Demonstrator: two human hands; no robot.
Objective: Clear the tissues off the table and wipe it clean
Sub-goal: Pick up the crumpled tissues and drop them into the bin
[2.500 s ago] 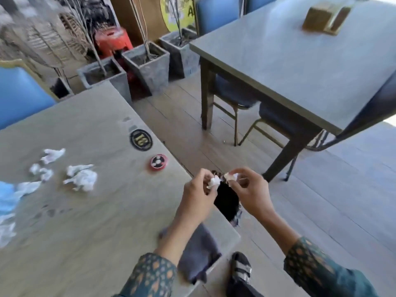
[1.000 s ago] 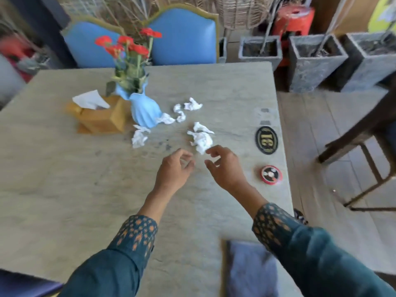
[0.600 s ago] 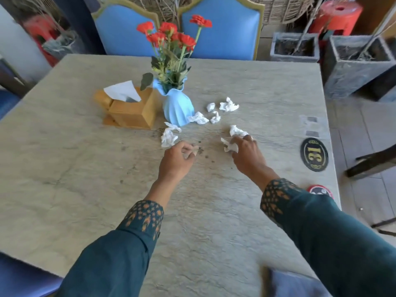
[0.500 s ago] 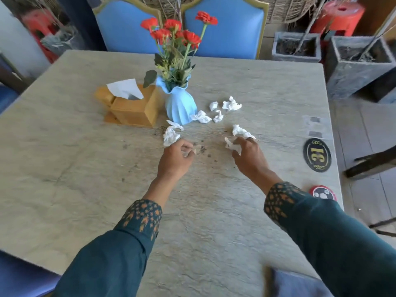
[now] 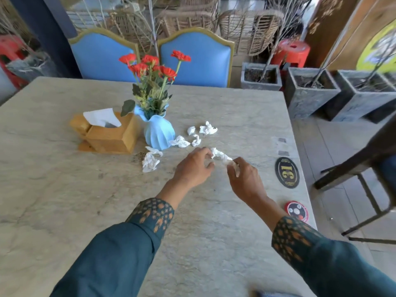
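Several crumpled white tissues lie on the pale stone table. One larger wad sits left of my hands, and smaller ones cluster right of the blue vase. My left hand and my right hand meet above the table's middle, both pinching one crumpled tissue stretched between their fingertips. Dark crumbs speckle the surface near the tissue box.
A blue vase with red flowers stands beside a wooden tissue box. A black oval number plate and a red round disc lie by the right edge. Two blue chairs stand behind; grey planters stand right.
My right hand has lifted a tissue off the table and my left hand has come across to grip its other end. The view shifted slightly left.
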